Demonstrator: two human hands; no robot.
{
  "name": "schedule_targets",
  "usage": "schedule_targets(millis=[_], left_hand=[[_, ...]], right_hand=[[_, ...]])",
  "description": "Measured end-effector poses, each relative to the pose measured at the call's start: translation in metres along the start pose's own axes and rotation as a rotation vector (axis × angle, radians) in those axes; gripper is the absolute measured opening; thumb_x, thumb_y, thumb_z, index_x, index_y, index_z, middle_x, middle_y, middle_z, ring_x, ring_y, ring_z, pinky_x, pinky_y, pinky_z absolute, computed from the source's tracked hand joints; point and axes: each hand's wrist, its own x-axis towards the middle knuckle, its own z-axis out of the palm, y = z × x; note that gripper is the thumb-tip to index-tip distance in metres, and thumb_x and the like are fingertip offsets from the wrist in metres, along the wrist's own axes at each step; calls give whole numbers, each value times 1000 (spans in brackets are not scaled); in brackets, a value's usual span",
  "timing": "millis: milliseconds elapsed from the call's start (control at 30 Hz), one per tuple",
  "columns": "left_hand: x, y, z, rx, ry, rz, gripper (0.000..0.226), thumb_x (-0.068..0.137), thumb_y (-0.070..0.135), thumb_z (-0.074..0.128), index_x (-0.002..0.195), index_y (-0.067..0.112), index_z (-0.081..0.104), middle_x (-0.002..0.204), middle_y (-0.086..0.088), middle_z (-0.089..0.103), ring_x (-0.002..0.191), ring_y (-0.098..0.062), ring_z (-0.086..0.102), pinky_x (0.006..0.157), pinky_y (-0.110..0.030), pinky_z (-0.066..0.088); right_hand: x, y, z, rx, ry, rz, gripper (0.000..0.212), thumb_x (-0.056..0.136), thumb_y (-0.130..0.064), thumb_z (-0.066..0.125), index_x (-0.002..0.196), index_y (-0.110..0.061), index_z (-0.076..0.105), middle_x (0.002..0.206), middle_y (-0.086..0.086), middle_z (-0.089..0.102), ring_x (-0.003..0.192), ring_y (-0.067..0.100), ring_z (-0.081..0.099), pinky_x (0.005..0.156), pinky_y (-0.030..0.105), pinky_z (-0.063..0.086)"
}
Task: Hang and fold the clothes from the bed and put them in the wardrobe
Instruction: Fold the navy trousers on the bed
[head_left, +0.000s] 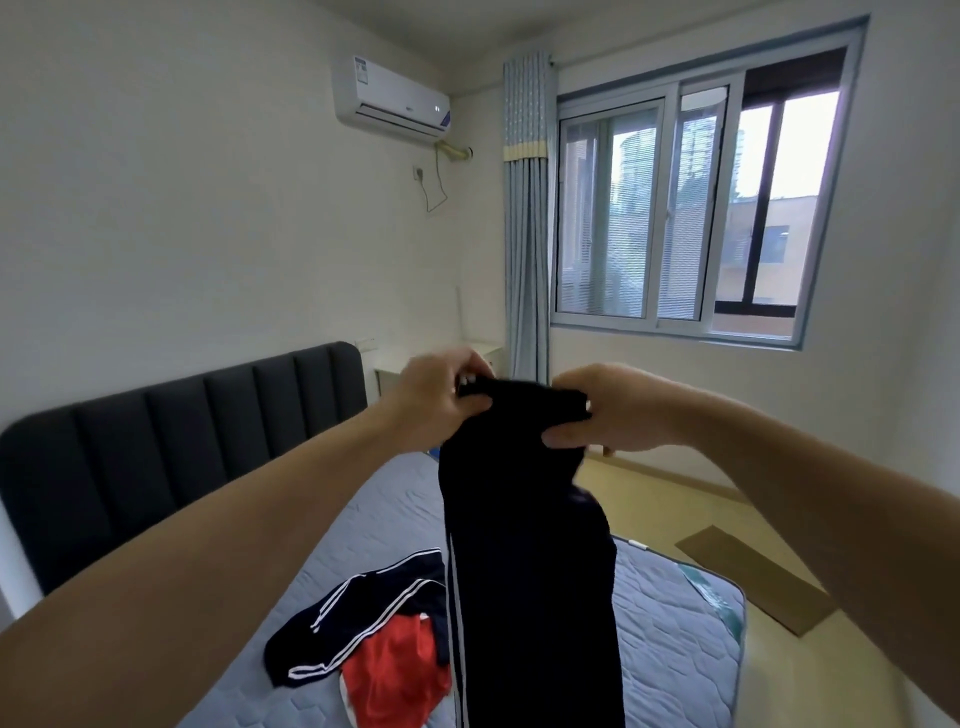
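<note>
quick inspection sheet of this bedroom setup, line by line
surface: grey quilted mattress
job's things: dark trousers held up over it; striped dark garment and red garment heaped on it
clutter: cardboard sheet on the floor
hands: left hand and right hand both grip the trousers' top edge
cables: cord hangs from a wall socket below the air conditioner
surroundings: dark headboard, curtain, window
</note>
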Motion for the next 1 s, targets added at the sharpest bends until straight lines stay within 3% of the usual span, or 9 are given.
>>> schedule_targets(millis=[67, 200, 300, 400, 500, 633, 733, 833, 1000], left_hand=[[0, 1, 6, -1, -199, -35, 25, 86, 12, 77, 106, 17, 64, 92, 3, 67, 84, -21, 67, 70, -28, 57], [8, 3, 5, 69, 56, 60, 24, 85, 8, 76, 107, 15, 68, 94, 5, 66, 85, -11, 62, 80, -25, 53], [7, 6, 5, 49, -271, 36, 22, 87, 4, 74, 105, 16, 71, 84, 9, 67, 76, -10, 66, 71, -24, 53], [13, 5, 5, 157, 50, 154, 25, 85, 4, 75, 109, 10, 74, 92, 3, 65, 85, -17, 63, 80, -25, 47], [6, 4, 11, 197, -267, 147, 15, 86, 3, 73, 100, 7, 74, 85, -6, 68, 77, -21, 66, 72, -35, 56], [12, 3, 13, 158, 85, 201, 17, 85, 2, 72, 101, 7, 74, 85, 2, 58, 78, -16, 56, 72, -25, 43], [9, 7, 12, 155, -167, 140, 14, 87, 5, 73, 99, 12, 74, 77, 7, 63, 74, -14, 63, 65, -15, 47], [11, 5, 14, 153, 44, 181, 18, 86, 5, 73, 103, 12, 75, 85, 2, 63, 81, -17, 60, 75, -20, 46], [13, 3, 17, 149, 34, 119, 21, 87, 7, 71, 106, 13, 75, 88, 1, 67, 86, -19, 64, 75, -25, 45]], right_hand=[[1, 3, 1, -140, 16, -7, 28, 90, -36, 70, 80, -32, 45, 79, -11, 57, 73, 16, 59, 62, 32, 48], [1, 3, 6, -33, 159, 1, 32, 90, -30, 71, 78, -30, 41, 78, -10, 55, 72, 19, 57, 59, 28, 41], [0, -2, -2, -123, 40, 15, 32, 89, -27, 72, 75, -29, 44, 74, -11, 52, 70, 16, 55, 56, 24, 36], [0, -1, 0, -93, 232, 7, 34, 90, -26, 70, 78, -30, 39, 74, -11, 50, 71, 21, 55, 56, 27, 37], [-2, -8, 2, -148, -16, 31, 36, 89, -26, 72, 71, -31, 40, 73, -11, 51, 68, 15, 55, 53, 22, 34], [2, 0, -2, -69, 227, 52, 32, 90, -25, 71, 77, -27, 42, 76, -9, 51, 75, 24, 59, 57, 30, 42], [0, -4, -3, -99, 31, 76, 32, 87, -25, 74, 72, -27, 45, 75, -6, 53, 74, 23, 59, 56, 28, 41], [1, -3, -2, -51, 103, 89, 29, 88, -20, 72, 76, -24, 46, 78, -3, 55, 81, 27, 63, 56, 29, 43], [4, -3, 2, -23, 135, 144, 28, 89, -22, 71, 80, -23, 45, 79, -6, 52, 80, 27, 60, 56, 28, 40]])
